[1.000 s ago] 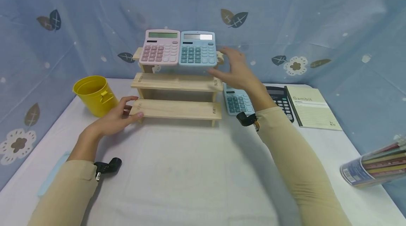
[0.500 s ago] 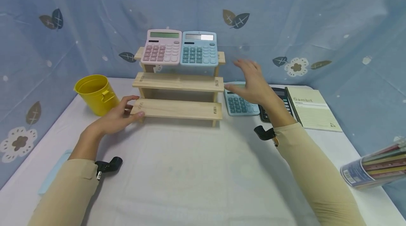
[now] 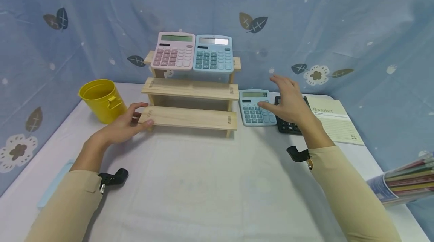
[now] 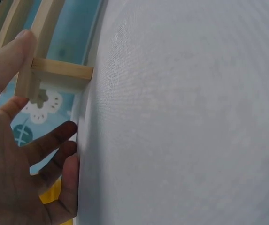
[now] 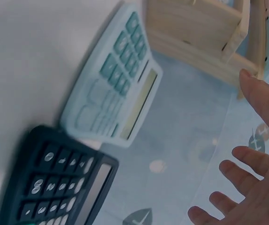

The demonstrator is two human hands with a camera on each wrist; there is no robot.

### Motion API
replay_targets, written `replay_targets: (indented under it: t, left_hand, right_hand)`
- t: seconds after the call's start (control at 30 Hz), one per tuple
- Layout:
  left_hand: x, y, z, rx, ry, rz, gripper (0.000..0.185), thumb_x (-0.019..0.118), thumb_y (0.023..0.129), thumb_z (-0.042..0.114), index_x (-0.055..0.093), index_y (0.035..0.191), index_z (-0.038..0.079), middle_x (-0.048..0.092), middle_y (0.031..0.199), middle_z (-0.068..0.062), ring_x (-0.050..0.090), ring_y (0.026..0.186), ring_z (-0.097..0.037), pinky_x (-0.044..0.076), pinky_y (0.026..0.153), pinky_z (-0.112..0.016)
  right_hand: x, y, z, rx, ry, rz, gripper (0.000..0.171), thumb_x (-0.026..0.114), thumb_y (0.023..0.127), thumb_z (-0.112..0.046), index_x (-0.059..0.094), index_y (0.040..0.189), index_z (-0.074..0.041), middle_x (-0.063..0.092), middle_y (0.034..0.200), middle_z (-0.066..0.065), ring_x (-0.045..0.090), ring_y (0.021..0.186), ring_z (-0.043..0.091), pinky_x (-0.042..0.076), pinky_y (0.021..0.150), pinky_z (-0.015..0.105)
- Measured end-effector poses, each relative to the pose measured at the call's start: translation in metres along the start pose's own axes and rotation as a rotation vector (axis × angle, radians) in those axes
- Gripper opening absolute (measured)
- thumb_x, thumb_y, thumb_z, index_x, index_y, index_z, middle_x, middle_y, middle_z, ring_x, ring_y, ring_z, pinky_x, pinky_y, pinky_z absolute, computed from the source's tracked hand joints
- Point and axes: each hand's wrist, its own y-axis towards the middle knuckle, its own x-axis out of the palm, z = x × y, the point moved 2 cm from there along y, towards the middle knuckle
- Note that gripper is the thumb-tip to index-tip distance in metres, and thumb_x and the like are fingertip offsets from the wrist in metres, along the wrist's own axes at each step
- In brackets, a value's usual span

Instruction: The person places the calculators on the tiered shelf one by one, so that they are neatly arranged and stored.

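Note:
A three-tier wooden shelf point(image 3: 190, 117) stands at the back of the table. My left hand point(image 3: 118, 127) pinches the left end of its lowest board between thumb and index finger. The left wrist view shows the thumb point(image 4: 12, 58) on the board, the other fingers spread below. Side by side on the top tier lean a pink calculator point(image 3: 174, 51) and a light blue calculator point(image 3: 213, 53). Fingers spread and holding nothing, my right hand point(image 3: 289, 102) hovers over a second light blue calculator point(image 3: 252, 112) and a black calculator point(image 3: 288, 126), partly covering the black one.
A yellow bucket point(image 3: 103, 102) stands left of the shelf. At the right lie a Gambit notepad point(image 3: 339, 121) and a tub of pencils point(image 3: 400, 181). A pale blue flat item point(image 3: 55, 183) lies at the left edge. Patterned blue cloth point(image 3: 322, 27) hangs behind.
My right hand has moved away from the blue calculator on the top tier, rightward and down to above the calculators on the table. The left hand keeps its place on the shelf.

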Motion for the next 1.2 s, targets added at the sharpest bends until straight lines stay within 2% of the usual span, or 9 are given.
replay_targets:
  t: [0.47,0.8,0.9,1.03,1.2]
  left_hand:
    - [0.005,0.004,0.001,-0.014,-0.001,-0.011,0.089,0.056,0.097,0.066,0.006,0.162,0.031,0.035,0.156,-0.029,0.041,0.139,-0.047,0.041,0.108,-0.065]
    - [0.006,0.008,0.001,0.005,-0.013,-0.016,0.087,0.057,0.101,0.057,0.005,0.163,0.026,0.035,0.155,-0.031,0.042,0.138,-0.048,0.036,0.110,-0.069]
    - [0.006,0.009,0.001,0.009,-0.018,-0.020,0.087,0.057,0.101,0.057,0.005,0.163,0.026,0.035,0.155,-0.031,0.042,0.138,-0.047,0.037,0.109,-0.068]
    - [0.004,0.006,0.001,0.006,-0.015,-0.024,0.086,0.057,0.101,0.057,0.005,0.163,0.026,0.035,0.154,-0.031,0.043,0.137,-0.047,0.040,0.107,-0.066]
    - [0.001,0.002,0.001,0.014,-0.011,-0.020,0.085,0.057,0.102,0.055,0.006,0.162,0.025,0.036,0.154,-0.032,0.045,0.136,-0.048,0.042,0.106,-0.066]
  right_hand:
    - [-0.001,-0.020,0.037,0.043,-0.039,0.019,0.095,0.083,0.085,-0.037,0.033,0.156,0.001,0.030,0.162,0.029,0.019,0.148,0.055,0.014,0.119,0.069]
    - [0.001,-0.029,0.068,0.081,-0.042,0.016,0.098,0.085,0.083,-0.037,0.033,0.155,0.006,0.030,0.160,0.033,0.025,0.147,0.054,0.013,0.119,0.066]
    - [0.003,-0.030,0.077,0.117,-0.041,-0.014,0.100,0.084,0.084,-0.036,0.029,0.156,0.007,0.028,0.159,0.034,0.023,0.146,0.056,0.012,0.119,0.067]
    - [0.009,-0.028,0.087,0.155,-0.023,-0.098,0.102,0.081,0.086,-0.035,0.022,0.158,0.008,0.021,0.160,0.037,0.018,0.147,0.058,0.009,0.119,0.069]
    - [0.011,-0.024,0.088,0.237,-0.014,-0.183,0.109,0.081,0.087,-0.039,0.014,0.161,0.002,0.010,0.164,0.037,0.011,0.146,0.064,0.014,0.114,0.077]
